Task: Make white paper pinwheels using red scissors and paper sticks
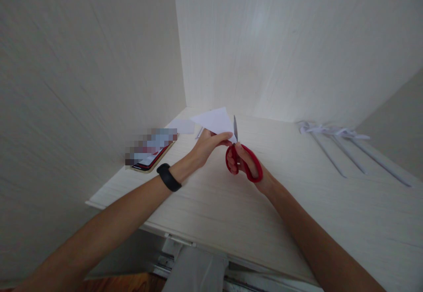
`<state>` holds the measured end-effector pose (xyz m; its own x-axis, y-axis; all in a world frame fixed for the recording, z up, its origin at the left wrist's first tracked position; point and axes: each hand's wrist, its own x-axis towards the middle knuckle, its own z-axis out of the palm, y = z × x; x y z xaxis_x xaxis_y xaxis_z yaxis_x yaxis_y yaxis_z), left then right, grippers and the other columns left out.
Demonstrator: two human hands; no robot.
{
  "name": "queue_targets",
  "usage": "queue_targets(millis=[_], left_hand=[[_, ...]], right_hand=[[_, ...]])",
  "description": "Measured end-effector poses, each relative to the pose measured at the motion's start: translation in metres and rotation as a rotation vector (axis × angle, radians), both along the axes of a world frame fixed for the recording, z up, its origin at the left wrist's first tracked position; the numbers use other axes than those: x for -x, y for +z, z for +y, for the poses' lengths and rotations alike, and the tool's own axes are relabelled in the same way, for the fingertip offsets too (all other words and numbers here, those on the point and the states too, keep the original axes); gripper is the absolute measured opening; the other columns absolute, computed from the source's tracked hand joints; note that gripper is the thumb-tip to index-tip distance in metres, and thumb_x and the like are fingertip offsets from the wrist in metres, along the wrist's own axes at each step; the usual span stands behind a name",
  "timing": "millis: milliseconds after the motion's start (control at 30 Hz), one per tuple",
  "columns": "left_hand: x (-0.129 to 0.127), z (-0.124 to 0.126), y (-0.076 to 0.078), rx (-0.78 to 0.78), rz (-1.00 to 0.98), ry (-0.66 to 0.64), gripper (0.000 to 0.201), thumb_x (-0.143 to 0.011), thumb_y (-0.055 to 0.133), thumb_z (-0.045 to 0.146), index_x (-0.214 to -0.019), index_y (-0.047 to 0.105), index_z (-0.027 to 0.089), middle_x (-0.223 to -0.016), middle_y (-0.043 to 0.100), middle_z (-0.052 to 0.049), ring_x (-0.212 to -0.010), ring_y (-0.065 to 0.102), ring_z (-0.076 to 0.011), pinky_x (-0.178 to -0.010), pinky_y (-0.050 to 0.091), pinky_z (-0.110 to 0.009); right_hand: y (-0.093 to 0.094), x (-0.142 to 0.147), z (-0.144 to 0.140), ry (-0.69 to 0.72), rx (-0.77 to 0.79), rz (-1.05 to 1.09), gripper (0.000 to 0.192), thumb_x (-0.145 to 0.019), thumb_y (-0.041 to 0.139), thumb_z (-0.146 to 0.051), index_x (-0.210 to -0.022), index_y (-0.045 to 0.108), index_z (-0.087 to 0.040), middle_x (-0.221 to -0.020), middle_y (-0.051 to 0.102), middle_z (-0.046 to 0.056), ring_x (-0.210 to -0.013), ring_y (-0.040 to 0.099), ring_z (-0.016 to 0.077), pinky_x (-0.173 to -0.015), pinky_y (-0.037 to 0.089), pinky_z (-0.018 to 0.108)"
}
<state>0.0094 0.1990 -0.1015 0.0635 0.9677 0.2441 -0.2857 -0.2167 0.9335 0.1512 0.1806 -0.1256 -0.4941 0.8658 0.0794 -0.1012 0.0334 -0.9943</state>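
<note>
My left hand [211,144] pinches a piece of white paper [216,119] near its lower right corner, above the white desk surface. In my right hand [246,159] is a pair of scissors [254,168] with red handles, my thumb and fingers through the loops. The blades point away from me, and they meet the paper's right edge close to my left fingertips. I cannot tell how far apart the blades are. A black band circles my left wrist.
Behind my left hand lies more white paper [185,126]. To the left, a phone [155,151] with a partly blurred screen rests by the side wall. Several thin paper rods with white paper bows [317,129] lie at the right. Panels rise behind and left; the desk's front edge is near me.
</note>
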Motion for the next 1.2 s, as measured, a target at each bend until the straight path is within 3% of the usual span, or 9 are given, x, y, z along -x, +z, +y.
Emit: queue_targets(millis=[767,1200], left_hand=[[0.0018,0.0027,-0.0011,-0.02,0.009,0.013,0.015,-0.064,0.074,0.021,-0.07,0.062,0.014,-0.068,0.062,0.003,-0.061,0.058,-0.0085,-0.061,0.051,-0.022],[0.0023,0.0029,-0.0019,-0.008,-0.033,0.021,0.014,-0.065,0.073,0.021,-0.073,0.063,0.015,-0.07,0.065,0.003,-0.063,0.059,-0.0091,-0.061,0.05,-0.021]], right_hand=[[0.0033,0.0016,-0.0031,-0.046,-0.112,-0.091,0.053,-0.083,0.045,-0.07,-0.065,0.045,-0.02,-0.053,0.046,-0.004,-0.046,0.043,0.0095,-0.046,0.037,0.024],[0.0066,-0.0002,-0.0065,-0.021,-0.072,-0.047,0.052,-0.08,0.048,-0.072,-0.07,0.043,-0.021,-0.059,0.045,-0.004,-0.049,0.041,0.0098,-0.051,0.034,0.026]])
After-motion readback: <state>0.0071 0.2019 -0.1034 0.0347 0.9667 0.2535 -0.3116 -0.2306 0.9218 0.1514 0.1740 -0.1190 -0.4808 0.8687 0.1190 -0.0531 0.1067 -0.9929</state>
